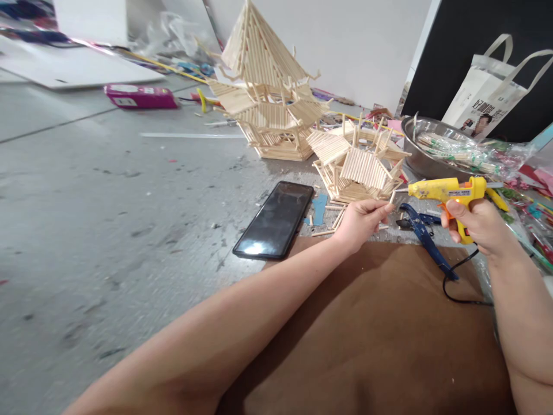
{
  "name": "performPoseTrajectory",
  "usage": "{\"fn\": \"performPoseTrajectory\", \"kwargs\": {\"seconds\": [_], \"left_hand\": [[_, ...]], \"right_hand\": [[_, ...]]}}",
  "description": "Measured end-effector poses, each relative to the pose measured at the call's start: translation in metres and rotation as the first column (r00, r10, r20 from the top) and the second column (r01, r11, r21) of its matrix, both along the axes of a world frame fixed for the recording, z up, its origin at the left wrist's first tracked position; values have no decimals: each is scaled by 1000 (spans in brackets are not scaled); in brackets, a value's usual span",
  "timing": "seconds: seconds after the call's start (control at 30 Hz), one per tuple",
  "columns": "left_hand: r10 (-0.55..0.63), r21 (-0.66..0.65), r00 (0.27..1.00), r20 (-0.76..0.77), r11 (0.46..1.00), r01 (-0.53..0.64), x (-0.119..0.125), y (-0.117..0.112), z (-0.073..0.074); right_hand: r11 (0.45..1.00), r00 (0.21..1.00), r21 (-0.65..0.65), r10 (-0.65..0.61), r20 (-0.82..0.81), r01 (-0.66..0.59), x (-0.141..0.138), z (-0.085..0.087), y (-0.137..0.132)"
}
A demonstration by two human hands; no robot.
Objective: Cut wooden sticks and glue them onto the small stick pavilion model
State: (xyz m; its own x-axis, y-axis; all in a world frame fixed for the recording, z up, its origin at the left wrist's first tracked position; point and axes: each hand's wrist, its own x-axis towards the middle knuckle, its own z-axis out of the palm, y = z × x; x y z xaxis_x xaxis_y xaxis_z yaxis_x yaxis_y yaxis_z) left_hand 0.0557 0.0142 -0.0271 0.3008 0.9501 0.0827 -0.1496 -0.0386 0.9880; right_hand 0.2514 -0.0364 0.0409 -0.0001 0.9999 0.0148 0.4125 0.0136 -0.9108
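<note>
My left hand point(362, 222) pinches a short wooden stick point(391, 197) between thumb and fingers, just in front of a small stick-built house point(358, 167). My right hand point(475, 227) grips a yellow glue gun point(449, 191) with its nozzle pointing left at the stick's tip. A finger rests on the orange trigger. A taller stick pagoda point(268, 92) stands behind on the grey floor.
A black phone point(276, 219) lies on the floor to the left of my left hand. Blue-handled cutters point(421, 227) and loose sticks lie under the hands. A steel bowl point(425, 164) with packed sticks, a white tote bag point(496, 86), a pink box point(140, 96) and craft scraps sit around.
</note>
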Motion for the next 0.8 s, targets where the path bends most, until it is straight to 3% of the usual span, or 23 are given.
{"fn": "performPoseTrajectory", "kwargs": {"seconds": [0.8], "left_hand": [[-2, 4, 1000, 7, 1000, 2, -2, 2, 2]], "right_hand": [[1000, 999, -23, -8, 34, 9, -3, 1, -1]]}}
